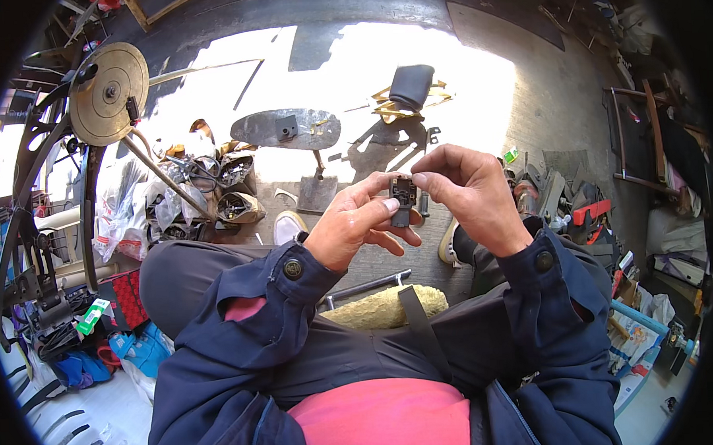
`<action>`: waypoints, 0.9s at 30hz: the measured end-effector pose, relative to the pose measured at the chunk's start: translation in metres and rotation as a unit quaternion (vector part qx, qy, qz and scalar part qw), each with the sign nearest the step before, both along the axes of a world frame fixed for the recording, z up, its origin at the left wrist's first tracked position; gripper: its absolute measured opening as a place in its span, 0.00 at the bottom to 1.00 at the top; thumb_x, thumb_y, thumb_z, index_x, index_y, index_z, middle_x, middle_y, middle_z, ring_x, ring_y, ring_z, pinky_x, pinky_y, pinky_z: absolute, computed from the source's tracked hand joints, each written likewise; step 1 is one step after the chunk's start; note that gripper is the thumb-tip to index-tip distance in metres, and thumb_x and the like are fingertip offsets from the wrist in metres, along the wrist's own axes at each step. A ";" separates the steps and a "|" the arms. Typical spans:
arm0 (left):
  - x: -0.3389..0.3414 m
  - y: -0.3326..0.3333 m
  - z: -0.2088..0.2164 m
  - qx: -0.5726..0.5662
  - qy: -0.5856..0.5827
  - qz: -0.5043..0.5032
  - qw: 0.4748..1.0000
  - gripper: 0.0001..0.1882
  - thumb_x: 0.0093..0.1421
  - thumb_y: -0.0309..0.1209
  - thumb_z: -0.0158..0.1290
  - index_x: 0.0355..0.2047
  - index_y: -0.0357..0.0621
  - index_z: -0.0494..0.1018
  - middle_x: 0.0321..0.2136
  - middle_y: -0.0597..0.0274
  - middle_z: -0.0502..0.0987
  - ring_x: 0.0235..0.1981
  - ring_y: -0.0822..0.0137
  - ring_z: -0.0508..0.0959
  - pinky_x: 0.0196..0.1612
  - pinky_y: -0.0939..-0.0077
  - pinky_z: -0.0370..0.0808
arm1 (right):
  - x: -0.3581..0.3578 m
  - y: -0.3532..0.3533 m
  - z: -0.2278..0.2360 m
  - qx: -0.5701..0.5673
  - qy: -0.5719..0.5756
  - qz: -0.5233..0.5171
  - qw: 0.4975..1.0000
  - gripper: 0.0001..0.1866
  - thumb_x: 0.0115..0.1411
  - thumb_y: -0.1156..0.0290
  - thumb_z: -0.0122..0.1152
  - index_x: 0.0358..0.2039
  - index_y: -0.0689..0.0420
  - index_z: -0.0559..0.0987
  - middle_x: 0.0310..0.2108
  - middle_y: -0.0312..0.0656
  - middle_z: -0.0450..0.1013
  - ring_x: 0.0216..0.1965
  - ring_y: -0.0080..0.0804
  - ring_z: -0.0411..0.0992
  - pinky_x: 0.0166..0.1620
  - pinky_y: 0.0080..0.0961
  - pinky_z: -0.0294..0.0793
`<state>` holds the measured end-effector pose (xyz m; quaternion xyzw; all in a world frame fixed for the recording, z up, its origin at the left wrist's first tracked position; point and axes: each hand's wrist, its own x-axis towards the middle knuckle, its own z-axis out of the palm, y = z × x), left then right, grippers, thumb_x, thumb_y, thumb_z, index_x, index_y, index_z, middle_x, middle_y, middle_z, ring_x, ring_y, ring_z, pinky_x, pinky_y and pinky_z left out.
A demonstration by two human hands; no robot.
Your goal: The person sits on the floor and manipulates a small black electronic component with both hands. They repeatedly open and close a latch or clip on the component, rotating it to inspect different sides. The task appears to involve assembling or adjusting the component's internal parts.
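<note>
At the centre of the frame, your left hand (355, 226) and right hand (473, 192) both pinch the small dark metal part (403, 200) between their fingertips, above your lap.

Navy work jacket over a pink top

The person wore a dark navy jacket (242, 339) with long sleeves — each cuff fastened by a round dark button, the left one (293, 268) and the right one (543, 260) alike. The jacket hung open at the front, showing a bright pink top (385, 420) beneath. Dark grey trousers (180, 282) covered the legs, and pale shoes (289, 224) showed at the feet — light-coloured, rounded toes.
</note>
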<state>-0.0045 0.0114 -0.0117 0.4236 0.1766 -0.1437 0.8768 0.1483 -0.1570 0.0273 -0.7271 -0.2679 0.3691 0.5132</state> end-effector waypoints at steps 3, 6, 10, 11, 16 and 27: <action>0.000 0.000 0.000 0.003 -0.001 0.000 1.000 0.29 0.74 0.35 0.47 0.73 0.42 0.62 0.50 0.45 0.84 0.46 0.50 0.88 0.46 0.61 0.86 | 0.002 0.001 -0.002 -0.012 0.037 -0.026 0.999 0.07 0.69 0.74 0.68 0.43 0.65 0.85 0.35 0.36 0.82 0.34 0.17 0.75 0.38 0.18 0.75; 0.000 0.001 0.001 0.006 -0.002 -0.001 1.000 0.28 0.74 0.35 0.47 0.72 0.42 0.63 0.50 0.45 0.84 0.46 0.50 0.88 0.46 0.61 0.86 | 0.004 -0.001 -0.002 -0.004 0.054 -0.022 0.998 0.07 0.69 0.74 0.68 0.43 0.64 0.85 0.35 0.35 0.82 0.34 0.18 0.74 0.38 0.19 0.75; -0.001 0.000 0.001 0.004 -0.004 0.000 1.000 0.28 0.74 0.35 0.47 0.72 0.42 0.63 0.50 0.46 0.84 0.46 0.51 0.88 0.46 0.60 0.86 | 0.003 0.000 -0.003 0.009 0.050 -0.020 0.999 0.06 0.69 0.75 0.67 0.43 0.64 0.84 0.35 0.37 0.82 0.34 0.19 0.76 0.39 0.20 0.77; 0.000 0.001 0.001 0.004 -0.004 0.000 1.000 0.28 0.74 0.35 0.47 0.72 0.42 0.63 0.50 0.46 0.84 0.46 0.51 0.88 0.46 0.60 0.87 | 0.003 0.000 -0.003 0.015 0.056 -0.024 0.998 0.06 0.69 0.75 0.66 0.42 0.64 0.83 0.35 0.37 0.82 0.34 0.19 0.76 0.39 0.20 0.77; 0.000 0.001 0.002 0.008 -0.002 -0.004 1.000 0.29 0.74 0.35 0.47 0.73 0.42 0.62 0.50 0.45 0.83 0.46 0.50 0.88 0.46 0.61 0.87 | 0.004 0.000 -0.003 0.041 0.078 -0.044 0.995 0.04 0.69 0.78 0.61 0.42 0.64 0.82 0.36 0.40 0.82 0.34 0.21 0.78 0.41 0.21 0.79; 0.000 0.001 0.001 0.005 -0.003 -0.003 1.000 0.29 0.74 0.35 0.47 0.73 0.44 0.62 0.50 0.45 0.83 0.46 0.51 0.88 0.46 0.63 0.86 | 0.001 0.001 -0.001 0.028 0.054 -0.034 0.998 0.09 0.70 0.78 0.62 0.48 0.67 0.83 0.37 0.41 0.83 0.35 0.21 0.78 0.40 0.21 0.79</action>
